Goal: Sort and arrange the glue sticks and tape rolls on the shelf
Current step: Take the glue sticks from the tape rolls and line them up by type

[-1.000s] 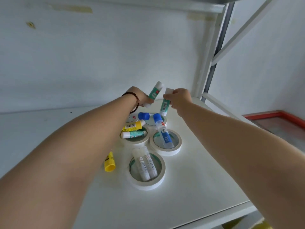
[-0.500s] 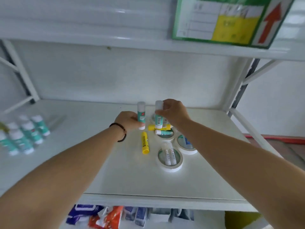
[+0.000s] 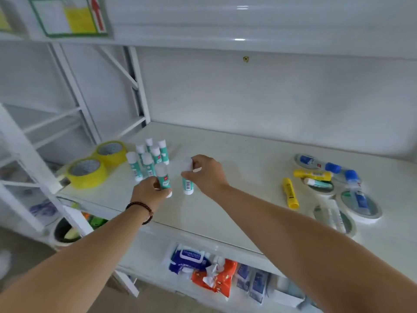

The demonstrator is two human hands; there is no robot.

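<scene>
My left hand [image 3: 150,192] grips a green-and-white glue stick [image 3: 163,178], held upright just above the white shelf [image 3: 237,195]. My right hand [image 3: 204,175] pinches a second green glue stick [image 3: 187,185] by its white cap, close beside the first. Just behind them several matching green glue sticks [image 3: 147,160] stand upright in a cluster. Two yellow tape rolls [image 3: 88,172] lie left of that cluster. At the far right, yellow glue sticks [image 3: 290,196], blue-capped ones [image 3: 331,167] and another green one lie across several white tape rolls [image 3: 361,205].
A white shelf post and diagonal braces [image 3: 135,86] rise at the back left. A green-framed sign [image 3: 70,16] hangs on the upper shelf. Below the shelf lie packs of wipes [image 3: 191,259] and an orange packet [image 3: 220,277]. A dark bin [image 3: 65,231] stands lower left.
Both hands have carried their green glue sticks leftward from the pile on the white tape rolls to the standing cluster. The view has swung left with them.
</scene>
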